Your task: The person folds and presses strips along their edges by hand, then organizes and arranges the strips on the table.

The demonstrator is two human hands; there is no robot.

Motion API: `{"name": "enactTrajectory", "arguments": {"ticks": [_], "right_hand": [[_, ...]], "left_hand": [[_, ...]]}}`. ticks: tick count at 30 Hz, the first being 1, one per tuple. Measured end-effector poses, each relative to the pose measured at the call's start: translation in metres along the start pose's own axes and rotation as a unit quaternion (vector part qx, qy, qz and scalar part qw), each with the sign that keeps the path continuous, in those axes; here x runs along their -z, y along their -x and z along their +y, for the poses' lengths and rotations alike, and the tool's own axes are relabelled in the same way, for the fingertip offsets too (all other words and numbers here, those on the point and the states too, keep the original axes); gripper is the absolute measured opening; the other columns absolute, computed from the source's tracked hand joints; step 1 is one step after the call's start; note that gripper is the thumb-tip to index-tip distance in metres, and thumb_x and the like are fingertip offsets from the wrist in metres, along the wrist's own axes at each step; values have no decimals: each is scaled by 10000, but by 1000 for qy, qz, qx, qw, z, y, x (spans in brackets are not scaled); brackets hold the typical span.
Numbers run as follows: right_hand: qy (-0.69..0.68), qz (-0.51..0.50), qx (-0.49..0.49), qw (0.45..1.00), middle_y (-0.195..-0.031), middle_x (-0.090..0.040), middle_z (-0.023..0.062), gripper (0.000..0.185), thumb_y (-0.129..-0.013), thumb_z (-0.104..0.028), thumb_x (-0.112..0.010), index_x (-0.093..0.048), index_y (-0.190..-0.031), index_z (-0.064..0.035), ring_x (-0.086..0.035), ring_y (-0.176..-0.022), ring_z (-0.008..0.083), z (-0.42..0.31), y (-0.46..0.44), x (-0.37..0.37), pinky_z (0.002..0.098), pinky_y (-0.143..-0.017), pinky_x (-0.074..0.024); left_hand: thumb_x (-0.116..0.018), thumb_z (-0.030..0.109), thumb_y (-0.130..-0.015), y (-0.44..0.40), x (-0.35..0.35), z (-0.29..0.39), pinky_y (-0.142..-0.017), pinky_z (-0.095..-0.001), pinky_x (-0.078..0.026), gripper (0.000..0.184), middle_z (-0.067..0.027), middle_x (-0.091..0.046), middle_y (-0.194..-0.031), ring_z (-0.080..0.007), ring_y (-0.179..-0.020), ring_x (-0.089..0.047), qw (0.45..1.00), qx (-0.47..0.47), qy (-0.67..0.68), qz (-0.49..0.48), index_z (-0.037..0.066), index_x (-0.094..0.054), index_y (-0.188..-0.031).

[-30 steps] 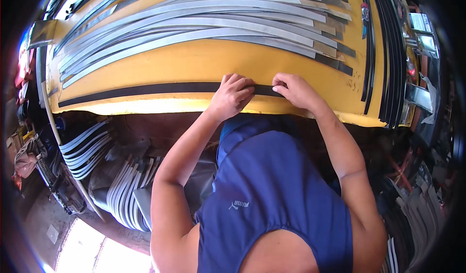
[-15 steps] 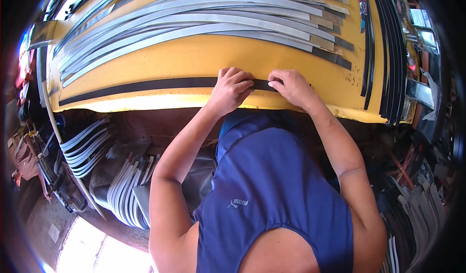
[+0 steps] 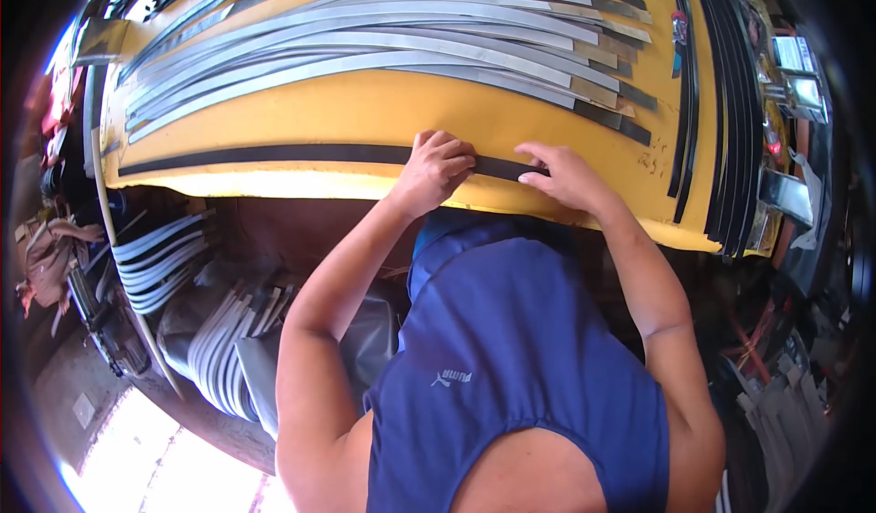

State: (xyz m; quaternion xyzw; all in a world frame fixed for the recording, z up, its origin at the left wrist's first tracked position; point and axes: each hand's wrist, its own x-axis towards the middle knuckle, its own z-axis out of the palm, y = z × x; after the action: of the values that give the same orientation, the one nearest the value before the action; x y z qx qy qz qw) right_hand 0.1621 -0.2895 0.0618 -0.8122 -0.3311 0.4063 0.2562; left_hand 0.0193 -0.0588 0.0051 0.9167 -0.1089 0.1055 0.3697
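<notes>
A long black strip [image 3: 274, 155] lies along the front of the yellow tabletop [image 3: 383, 107]. My left hand [image 3: 436, 168] is closed on the strip near its right part, with fingers curled and fingertips pinched together over it. Just to the right, my right hand [image 3: 566, 174] hovers at the strip with thumb and forefinger apart. A short stretch of the black strip shows between the two hands. The strip's right end is hidden behind my right hand.
Many grey-white curved strips [image 3: 365, 28] lie piled across the back of the table. Long black strips [image 3: 721, 139] run along the right edge. A bundle of pale strips [image 3: 219, 353] hangs below at the left, beside a thin pole [image 3: 105, 194].
My right thumb and forefinger have come off the strip and spread apart, and the hand has shifted slightly right. My left hand stays on the strip. The camera view has tilted a little.
</notes>
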Motion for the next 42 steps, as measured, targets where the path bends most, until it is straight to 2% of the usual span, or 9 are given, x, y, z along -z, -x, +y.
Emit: {"name": "enactTrajectory", "arguments": {"ticks": [1, 7, 10, 13, 16, 18, 24, 37, 42], "right_hand": [[-42, -17, 2, 999, -906, -683, 132, 389, -886, -164, -727, -645, -1252, -61, -662, -852, 261, 11, 1, 4, 377, -834, -518], [-35, -89, 63, 993, -892, -676, 113, 355, -899, -118, -699, -654, -1244, -46, -627, -806, 205, 32, -5, 23, 334, -797, -513], [-77, -93, 112, 986, -945, -717, 170, 329, -901, -134, -698, -675, -1215, -40, -678, -820, 265, 48, -6, 25, 359, -799, -535], [-97, -72, 161, 980, -975, -725, 181, 319, -908, -127, -689, -684, -1213, -36, -676, -813, 257, 58, -7, 21, 347, -798, -538], [-56, -87, 135, 985, -1018, -729, 200, 313, -912, -124, -684, -688, -1209, -26, -695, -851, 276, 55, -7, 24, 351, -821, -546], [-67, -67, 170, 981, -1043, -728, 209, 310, -915, -125, -679, -687, -1205, -17, -707, -880, 292, 60, -8, 19, 358, -833, -548], [-85, -33, 194, 977, -1070, -725, 217, 300, -925, -127, -664, -687, -1197, -2, -720, -933, 308, 64, -6, 14, 367, -845, -552], [-97, -16, 130, 987, -1030, -738, 204, 277, -914, -141, -657, -716, -1149, -7, -731, -920, 299, 62, -5, 9, 356, -840, -559], [-101, 20, 139, 985, -1053, -738, 194, 260, -908, -144, -659, -729, -1116, -4, -732, -949, 298, 65, -4, 3, 352, -855, -560]], "left_hand": [[-773, 117, -782, 0, 0, 1, -924, -401, -399, 153, -5, -685, -1030, -231, -990, -610, 1000, 9, 3, -1, 98, -692, -910], [-773, 108, -760, -1, -5, 22, -950, -387, -388, 151, 32, -682, -1000, -189, -1007, -610, 996, 71, -49, 21, 105, -703, -894], [-768, 109, -761, 1, -11, 28, -963, -388, -386, 146, 37, -684, -1001, -181, -1012, -616, 991, 98, -79, 34, 113, -703, -893], [-767, 97, -756, 3, -17, 33, -970, -407, -388, 165, 26, -691, -1029, -196, -1023, -621, 986, 124, -108, 38, 116, -702, -907], [-776, 64, -749, 5, -22, 40, -987, -431, -388, 213, 4, -695, -1068, -220, -1050, -622, 981, 148, -120, 45, 101, -707, -948], [-756, 100, -769, 4, -26, 44, -992, -427, -374, 148, 37, -693, -1037, -181, -1030, -617, 974, 161, -143, 65, 121, -720, -910], [-761, 126, -780, -1, -28, 52, -1029, -470, -362, 127, 52, -687, -1060, -180, -1053, -604, 968, 179, -170, 45, 130, -717, -899], [-752, 140, -802, -14, -36, 50, -1042, -499, -373, 79, 58, -660, -1024, -173, -1042, -597, 982, 126, -139, 0, 149, -704, -864], [-756, 134, -788, -21, -43, 49, -1024, -492, -381, 91, 35, -658, -1015, -183, -1036, -598, 991, 74, -114, 12, 140, -706, -863]]}}
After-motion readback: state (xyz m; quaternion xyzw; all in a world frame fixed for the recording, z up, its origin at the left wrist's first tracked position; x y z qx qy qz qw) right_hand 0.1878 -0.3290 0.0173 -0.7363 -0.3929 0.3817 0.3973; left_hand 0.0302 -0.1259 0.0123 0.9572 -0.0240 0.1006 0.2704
